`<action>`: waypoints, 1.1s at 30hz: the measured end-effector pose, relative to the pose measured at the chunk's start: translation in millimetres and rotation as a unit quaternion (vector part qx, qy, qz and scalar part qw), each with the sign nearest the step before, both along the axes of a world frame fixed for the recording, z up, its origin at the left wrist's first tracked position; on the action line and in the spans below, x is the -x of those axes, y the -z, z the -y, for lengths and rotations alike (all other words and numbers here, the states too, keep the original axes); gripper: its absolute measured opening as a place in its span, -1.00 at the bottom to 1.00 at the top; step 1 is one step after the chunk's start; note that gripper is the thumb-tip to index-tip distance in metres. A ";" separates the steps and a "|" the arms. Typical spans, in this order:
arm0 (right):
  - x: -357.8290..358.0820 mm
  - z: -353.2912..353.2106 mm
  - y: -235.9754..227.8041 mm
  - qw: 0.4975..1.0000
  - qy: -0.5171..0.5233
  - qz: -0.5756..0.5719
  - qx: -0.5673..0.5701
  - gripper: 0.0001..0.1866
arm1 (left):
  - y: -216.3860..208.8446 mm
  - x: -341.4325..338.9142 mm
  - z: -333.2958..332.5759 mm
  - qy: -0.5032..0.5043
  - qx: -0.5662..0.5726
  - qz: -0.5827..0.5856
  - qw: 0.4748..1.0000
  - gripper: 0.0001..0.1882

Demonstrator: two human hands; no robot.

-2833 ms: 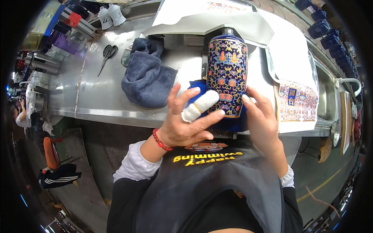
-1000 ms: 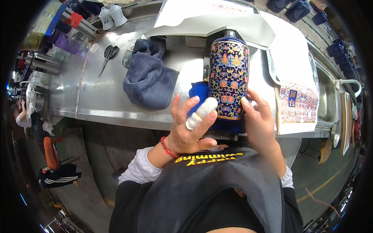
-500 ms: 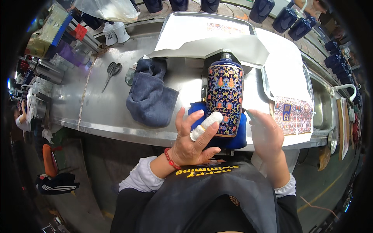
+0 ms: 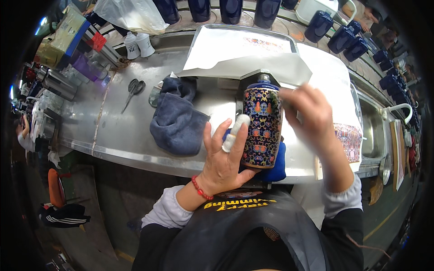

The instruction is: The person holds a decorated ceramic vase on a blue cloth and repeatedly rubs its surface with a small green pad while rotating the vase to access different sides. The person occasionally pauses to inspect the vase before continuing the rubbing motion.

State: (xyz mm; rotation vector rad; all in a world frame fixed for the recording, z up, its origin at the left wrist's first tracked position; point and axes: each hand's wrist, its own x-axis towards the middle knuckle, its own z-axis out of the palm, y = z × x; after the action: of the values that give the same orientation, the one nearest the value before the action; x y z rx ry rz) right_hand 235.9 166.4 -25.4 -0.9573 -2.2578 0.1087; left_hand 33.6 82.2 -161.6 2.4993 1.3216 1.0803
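A dark blue bottle (image 4: 262,131) with a colourful floral pattern lies on a support, neck pointing away from me. My left hand (image 4: 224,162) is open at its lower left, the index finger along the side and the thumb at the base. A white wrap (image 4: 235,133) covers one finger. Beside the bottle's upper right side is my right hand (image 4: 312,115), blurred, with fingers bent together; anything between them cannot be made out. Under the lower end of the bottle shows a bright blue cloth (image 4: 275,167).
Left of the bottle lie a grey-blue towel (image 4: 178,119) and scissors (image 4: 132,94). White paper (image 4: 253,65) and a patterned sheet (image 4: 348,140) are behind and to the right, near a sink (image 4: 373,131). Several blue bottles (image 4: 230,11) line the far side.
My right hand has risen from beside the bottle's lower end toward its shoulder. The left hand's fingers have shifted from the bottle's front to its left side.
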 end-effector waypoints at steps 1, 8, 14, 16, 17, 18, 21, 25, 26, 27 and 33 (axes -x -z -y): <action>-5.5 4.6 4.5 0.997 -0.061 0.035 -0.036 -0.66 | 2.4 1.1 -0.2 0.010 -0.010 0.005 1.000 0.20; -54.0 39.8 70.1 0.916 0.044 -0.233 0.325 -0.79 | 13.6 9.0 -12.9 0.081 -0.015 0.014 0.996 0.02; -48.9 45.9 84.2 0.872 0.090 -0.299 0.377 -0.73 | 9.5 13.2 -44.7 0.090 0.006 0.014 0.996 0.03; -49.6 47.2 82.5 0.877 0.091 -0.294 0.370 -0.72 | 8.1 11.6 -44.3 0.081 0.017 0.047 0.995 -0.01; -50.3 47.5 82.7 0.881 0.092 -0.287 0.366 -0.72 | 7.1 11.6 -41.2 0.104 -0.017 0.043 0.993 -0.03; -51.8 48.1 83.4 0.884 0.094 -0.280 0.362 -0.72 | 6.1 11.9 -37.8 0.122 -0.034 0.033 0.991 -0.05; -53.6 49.0 88.9 0.899 0.096 -0.260 0.339 -0.72 | 5.1 12.8 -39.2 0.120 -0.040 0.027 0.992 -0.13; -51.3 49.8 88.1 0.877 0.099 -0.300 0.362 -0.72 | 4.6 12.2 -59.2 0.089 0.006 0.034 0.995 -0.13; -50.3 49.5 84.5 0.884 0.098 -0.289 0.353 -0.72 | 3.6 11.2 -62.4 0.093 -0.012 0.039 0.995 -0.14; -50.0 47.7 79.9 0.900 0.088 -0.262 0.338 -0.72 | 2.4 9.6 -64.3 0.098 -0.022 0.059 0.993 -0.16; -43.2 34.1 58.5 0.999 0.036 0.028 0.026 -0.49 | -1.3 -5.3 -71.0 0.095 0.159 0.234 0.955 -0.24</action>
State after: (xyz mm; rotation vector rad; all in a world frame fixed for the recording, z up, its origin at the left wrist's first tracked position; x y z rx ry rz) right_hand 279.2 132.3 -83.9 -1.0806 -2.2786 0.1089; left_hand 38.9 153.2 -160.3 1.9330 1.0006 1.2028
